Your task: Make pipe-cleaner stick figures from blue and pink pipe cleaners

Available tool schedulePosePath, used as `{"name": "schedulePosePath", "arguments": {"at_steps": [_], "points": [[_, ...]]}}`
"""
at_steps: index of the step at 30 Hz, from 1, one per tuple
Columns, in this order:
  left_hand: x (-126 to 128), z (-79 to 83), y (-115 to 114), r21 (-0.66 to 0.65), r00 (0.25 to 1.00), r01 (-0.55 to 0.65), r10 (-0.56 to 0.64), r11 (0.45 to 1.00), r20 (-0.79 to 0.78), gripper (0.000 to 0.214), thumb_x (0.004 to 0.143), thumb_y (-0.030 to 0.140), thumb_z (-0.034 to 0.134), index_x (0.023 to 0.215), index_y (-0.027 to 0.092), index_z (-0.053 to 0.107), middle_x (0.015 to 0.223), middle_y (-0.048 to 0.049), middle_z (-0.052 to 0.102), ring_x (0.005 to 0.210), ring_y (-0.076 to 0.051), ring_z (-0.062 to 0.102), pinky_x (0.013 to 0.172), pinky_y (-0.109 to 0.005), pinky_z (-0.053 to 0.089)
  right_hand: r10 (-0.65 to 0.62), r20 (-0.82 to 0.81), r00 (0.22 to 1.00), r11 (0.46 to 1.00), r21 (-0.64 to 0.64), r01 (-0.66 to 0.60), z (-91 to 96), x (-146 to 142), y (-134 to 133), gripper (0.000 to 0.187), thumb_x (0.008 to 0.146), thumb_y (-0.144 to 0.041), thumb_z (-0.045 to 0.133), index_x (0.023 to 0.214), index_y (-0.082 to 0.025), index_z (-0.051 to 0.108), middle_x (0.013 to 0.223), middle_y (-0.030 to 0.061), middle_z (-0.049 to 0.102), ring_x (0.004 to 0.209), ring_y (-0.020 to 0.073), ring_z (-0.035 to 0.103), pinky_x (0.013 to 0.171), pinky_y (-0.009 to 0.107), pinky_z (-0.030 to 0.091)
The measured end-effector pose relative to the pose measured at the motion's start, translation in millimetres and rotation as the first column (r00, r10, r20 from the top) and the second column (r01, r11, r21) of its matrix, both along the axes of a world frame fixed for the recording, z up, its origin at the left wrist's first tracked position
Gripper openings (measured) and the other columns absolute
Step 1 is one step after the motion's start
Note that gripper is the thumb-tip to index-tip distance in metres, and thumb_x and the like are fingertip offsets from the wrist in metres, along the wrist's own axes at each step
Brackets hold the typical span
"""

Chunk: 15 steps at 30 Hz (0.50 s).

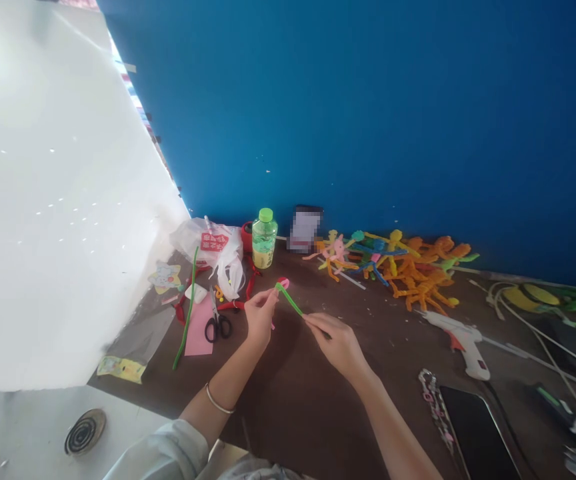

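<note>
Above the brown table, a light green pipe cleaner (292, 302) runs between my two hands. My left hand (261, 315) is closed in a pinch at its upper end, where a pink curl (285, 283) shows behind the fingertips. Whether the pink piece is joined to the green one I cannot tell. Fingers pressed together, my right hand (337, 341) grips the lower end. Left of my left hand, black-handled scissors (217, 325) rest on a pink sheet (199, 340), and a darker green pipe cleaner (186, 317) lies alongside.
At the back stand a green-capped bottle (265, 240) and a phone (305, 229), beside a white plastic bag (203, 241). Several pipe-cleaner figures (423, 273) are heaped back right. A glue gun (463, 340), its cord and a dark phone (478, 430) lie right of my right arm.
</note>
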<state>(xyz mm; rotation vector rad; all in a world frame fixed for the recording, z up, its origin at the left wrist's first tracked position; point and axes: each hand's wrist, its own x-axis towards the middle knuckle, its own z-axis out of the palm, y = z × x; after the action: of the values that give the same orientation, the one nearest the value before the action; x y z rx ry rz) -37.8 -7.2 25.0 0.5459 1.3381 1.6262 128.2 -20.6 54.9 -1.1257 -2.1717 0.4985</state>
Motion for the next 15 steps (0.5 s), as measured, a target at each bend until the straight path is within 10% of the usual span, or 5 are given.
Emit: {"name": "schedulePosePath", "arguments": {"at_steps": [8,15], "points": [[-4.2,2.7,-2.6,0.164,0.902,-0.032,0.099,0.986,-0.421,0.019,0.068,0.033,0.063,0.073,0.016,0.07,0.064,-0.0027,0.062,0.059,-0.011,0.05,0.057,-0.023,0.039,0.029,-0.002,1.0,1.0,-0.004,-0.029,-2.9,1.3,-4.4,0.024,0.084,-0.018,0.046,0.095,-0.026,0.066,0.092,0.0015,0.068,0.084,0.0164,0.064,0.076,0.028,0.051],[-1.0,3.1,-2.7,0.044,0.99,0.009,-0.003,0.999,-0.14,0.026,0.065,0.037,0.066,0.074,0.013,0.067,0.058,0.0004,0.055,0.047,-0.005,0.039,0.044,-0.02,0.03,0.034,0.006,0.999,0.999,0.023,-0.034,-5.9,1.9,-3.9,0.024,0.084,-0.017,0.046,0.095,-0.025,0.066,0.091,0.0019,0.069,0.083,0.0165,0.064,0.075,0.028,0.051]]}}
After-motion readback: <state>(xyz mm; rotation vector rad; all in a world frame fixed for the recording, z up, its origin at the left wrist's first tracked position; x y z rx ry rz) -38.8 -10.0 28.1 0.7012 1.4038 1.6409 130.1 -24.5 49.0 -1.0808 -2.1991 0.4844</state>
